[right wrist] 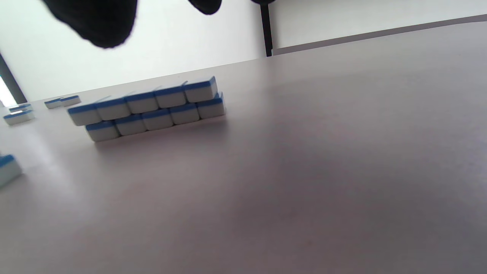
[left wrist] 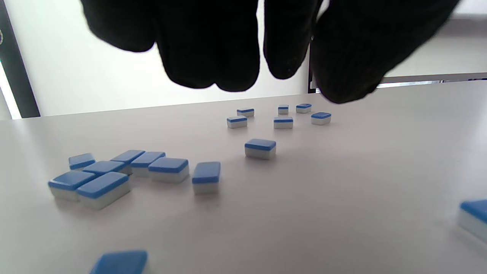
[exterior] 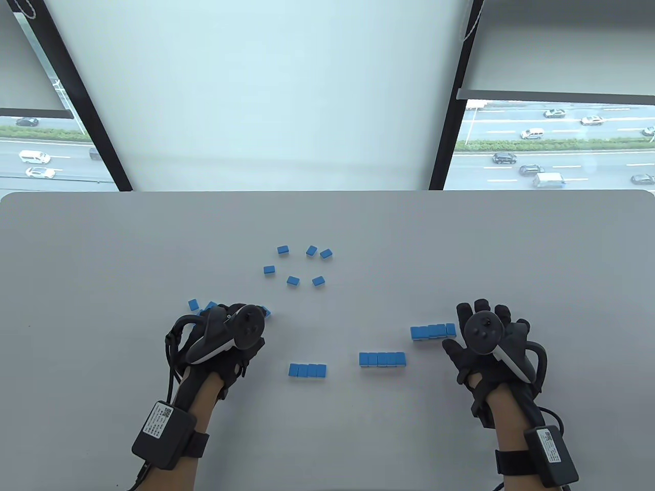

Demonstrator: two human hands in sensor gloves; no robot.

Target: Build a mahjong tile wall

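Blue-backed mahjong tiles lie on the grey table (exterior: 102, 245). My left hand (exterior: 225, 330) hovers over a loose cluster of tiles (left wrist: 114, 171); its fingers (left wrist: 213, 57) hang above them and hold nothing. One tile (left wrist: 260, 147) lies apart, just right of that cluster. My right hand (exterior: 486, 332) rests flat with fingers spread, just right of a two-layer row of tiles (exterior: 432, 331), not gripping it. That stacked row (right wrist: 152, 108) has its upper layer shifted slightly sideways. Two single-layer rows (exterior: 307, 371) (exterior: 382, 359) lie between my hands.
Several scattered tiles (exterior: 299, 266) lie face down in the middle of the table, beyond both hands. The table's far edge (exterior: 327, 192) meets a window with a white blind. Cables and sensor boxes sit on both wrists.
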